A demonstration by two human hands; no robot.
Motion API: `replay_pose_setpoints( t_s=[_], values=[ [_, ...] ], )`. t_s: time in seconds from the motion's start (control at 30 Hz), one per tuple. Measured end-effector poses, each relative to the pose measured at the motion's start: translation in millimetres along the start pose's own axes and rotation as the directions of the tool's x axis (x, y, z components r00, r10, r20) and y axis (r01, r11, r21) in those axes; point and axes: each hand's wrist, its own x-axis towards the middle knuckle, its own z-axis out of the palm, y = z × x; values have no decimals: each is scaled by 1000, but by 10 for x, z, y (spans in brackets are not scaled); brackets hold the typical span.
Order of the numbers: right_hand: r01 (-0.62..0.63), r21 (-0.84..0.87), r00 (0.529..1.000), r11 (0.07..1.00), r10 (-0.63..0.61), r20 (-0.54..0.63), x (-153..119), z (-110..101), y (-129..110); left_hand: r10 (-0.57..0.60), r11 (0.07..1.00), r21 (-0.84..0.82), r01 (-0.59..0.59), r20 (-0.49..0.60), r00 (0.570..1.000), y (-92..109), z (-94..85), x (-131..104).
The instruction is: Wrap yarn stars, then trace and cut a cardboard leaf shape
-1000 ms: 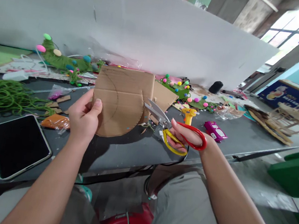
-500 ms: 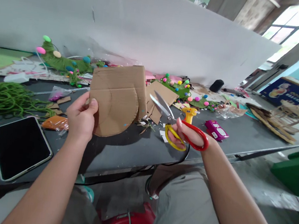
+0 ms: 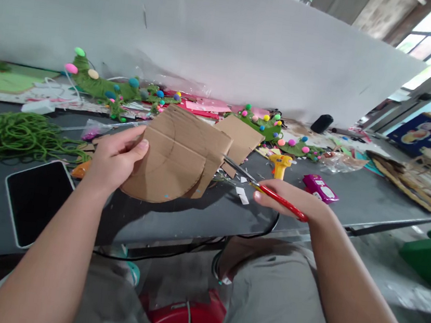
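Note:
My left hand (image 3: 116, 157) pinches the left edge of a piece of brown cardboard (image 3: 173, 151), thumb on the near face. The cardboard is tilted above the table, with a rounded lower edge and a curved line drawn on it. My right hand (image 3: 286, 194) grips scissors (image 3: 281, 200) with red and yellow handles. Their blades point left and reach the right edge of the cardboard; whether they are around it or only touching, I cannot tell. Behind the blades lies another flat cardboard sheet (image 3: 240, 135). A yellow glue gun (image 3: 280, 164) stands just beyond my right hand.
Green yarn (image 3: 17, 140) and a black-screened tablet (image 3: 37, 202) lie at left. Green shapes with coloured balls (image 3: 103, 85) line the back along the white panel (image 3: 214, 41). A purple packet (image 3: 320, 188) sits at right, a green bin (image 3: 430, 253) beyond the table edge.
The cardboard has turned clockwise in my left hand. The scissors have rotated edge-on, their blades now closer together and brought to the cardboard's right edge. The view has shifted slightly.

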Motion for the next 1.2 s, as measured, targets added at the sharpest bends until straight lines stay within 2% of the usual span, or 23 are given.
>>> replay_pose_setpoints(
  t_s=[0.23, 0.47, 0.67, 0.9, 1.0, 1.1, 1.2],
  values=[
    [4, 1, 1000, 1000, -4, -1, 52, 81, -95, -2, 1000, 13, 1, 86, 996, -3, -4, -10],
    [-30, -8, 998, 1000, 30, -56, 96, 122, -120, -16, 1000, 17, 14, 86, 996, -80, -79, 17],
    [-27, -26, 987, 999, 23, -159, 125, 162, -70, -18, 999, 36, 14, 103, 995, -92, -106, 44],
    [-30, 0, 991, 1000, 30, -131, 112, 127, -45, -5, 999, 45, 2, 77, 997, -97, -76, 74],
    [-54, 25, 994, 998, 56, -93, 66, 51, -28, 4, 999, 50, -5, 31, 999, -112, -99, 105],
    [-98, 93, 993, 991, 104, -63, 12, -19, 45, 11, 998, 68, -4, -105, 994, -129, -135, 130],
    [-54, 295, 975, 954, 115, -191, 49, 11, 90, 9, 998, 62, 5, -230, 973, -133, -84, 84]
  ],
)
